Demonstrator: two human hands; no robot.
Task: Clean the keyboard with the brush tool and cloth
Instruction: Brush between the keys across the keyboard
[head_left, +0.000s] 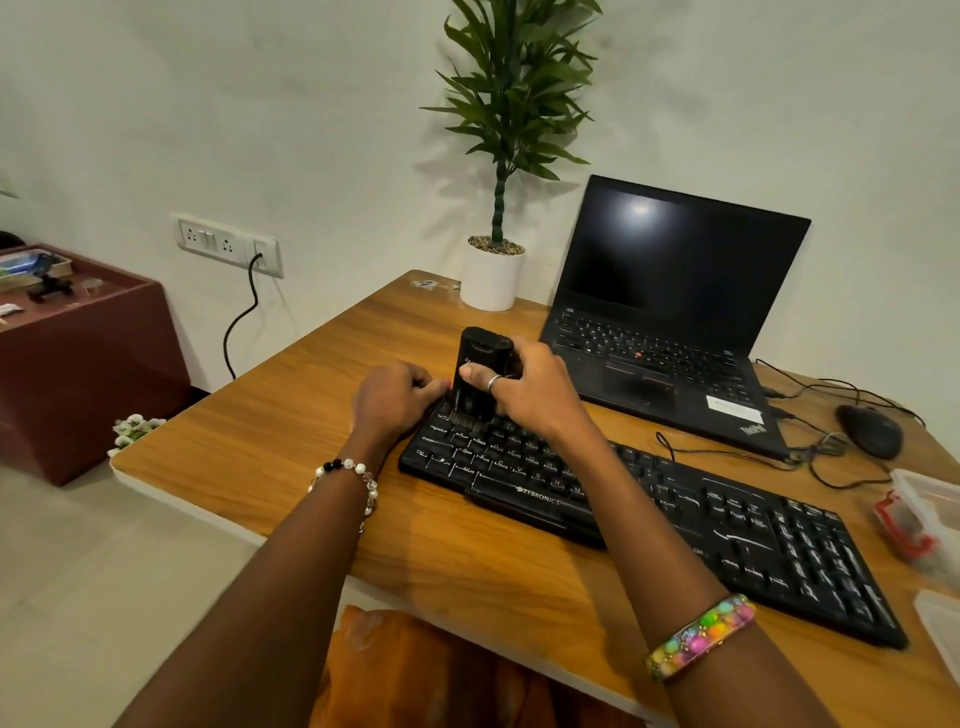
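Head view: the wooden surface (291, 415) runs slantwise, its left edge falling away to open floor at 9 o'clock and its near edge cutting across at 6 o'clock. A bare stretch of wood lies between that left edge and the black Zebronics keyboard (675, 514), which lies diagonally from centre toward 4 o'clock. Behind it, at 1 o'clock, an open ThinkPad laptop (670, 312) sits close, its front edge just beside the keyboard's far side, leaving little room there. A white potted plant (492, 278) stands at 12 o'clock by the wall. At 3 o'clock a black mouse (870, 430) and tangled cables (810, 457) crowd the right end.

A clear plastic container (930, 512) with red parts is cut off by the right edge; its contents are hard to make out. The right forearm hides part of the keyboard's middle rows. No cloth can be made out.

The right hand (524, 387) has its grip closed round the black brush tool (480, 371), held upright, bristles down on the keys at the keyboard's top-left corner. The left hand (392, 397) rests at that same corner with fingers curled against the keyboard's edge; whether they actually clasp it I cannot tell.
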